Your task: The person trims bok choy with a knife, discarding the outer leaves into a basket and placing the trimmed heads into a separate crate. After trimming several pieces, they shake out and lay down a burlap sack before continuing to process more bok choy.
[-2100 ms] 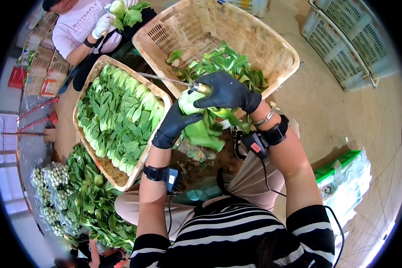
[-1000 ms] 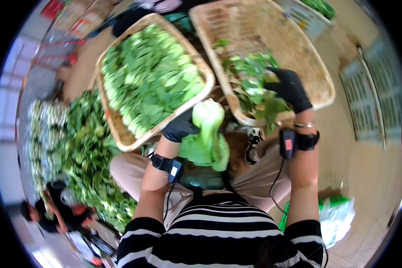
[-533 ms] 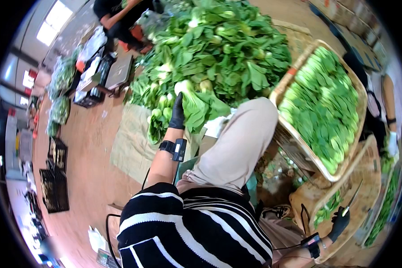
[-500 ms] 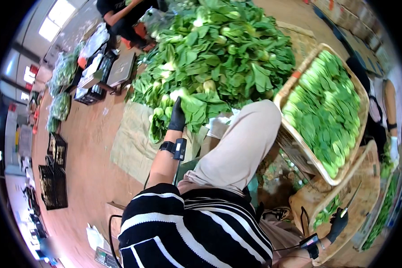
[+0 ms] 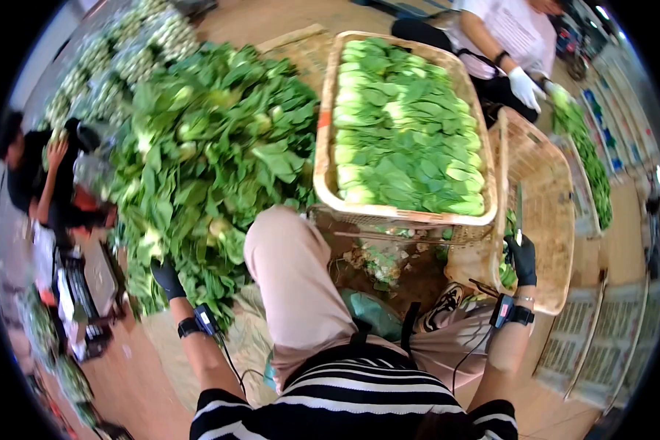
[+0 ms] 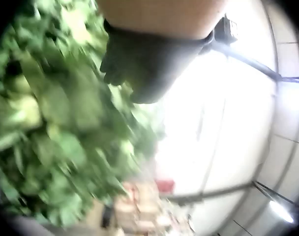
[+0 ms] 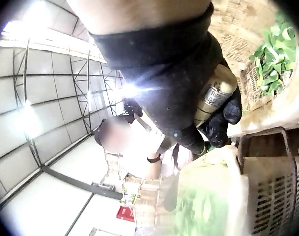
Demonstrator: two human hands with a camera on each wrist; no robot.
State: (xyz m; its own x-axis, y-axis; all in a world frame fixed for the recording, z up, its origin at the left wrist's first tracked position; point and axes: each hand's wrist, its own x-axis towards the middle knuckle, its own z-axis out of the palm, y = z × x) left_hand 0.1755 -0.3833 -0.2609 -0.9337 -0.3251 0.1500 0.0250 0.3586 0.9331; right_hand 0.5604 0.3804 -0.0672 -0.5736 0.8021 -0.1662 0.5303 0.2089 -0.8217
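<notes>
My black-gloved left hand (image 5: 167, 279) is at the near left edge of a big heap of bok choy (image 5: 220, 154). Pale stem bases and green leaves lie just beyond its fingers. In the left wrist view the glove (image 6: 144, 64) overlaps the blurred leaves; its fingers are largely hidden, so I cannot tell whether they grip a plant. On the other side, my gloved right hand (image 5: 521, 258) grips a knife (image 5: 519, 236) over the near part of a tan plastic crate (image 5: 550, 205), blade pointing away. The right wrist view shows fingers curled round its wooden handle (image 7: 218, 93).
A crate (image 5: 320, 158) packed with neat rows of bok choy stands ahead. Loose leaves (image 7: 276, 59) lie in the tan crate. A person in white gloves (image 5: 524, 89) sits beyond; another in black (image 5: 48, 172) sits left. Stacked crates (image 5: 601, 337) stand at right.
My left hand has gone from holding a bok choy over my lap to the heap at left. The right hand now holds the knife upright by the tan crate. My view has swung left, then partly back.
</notes>
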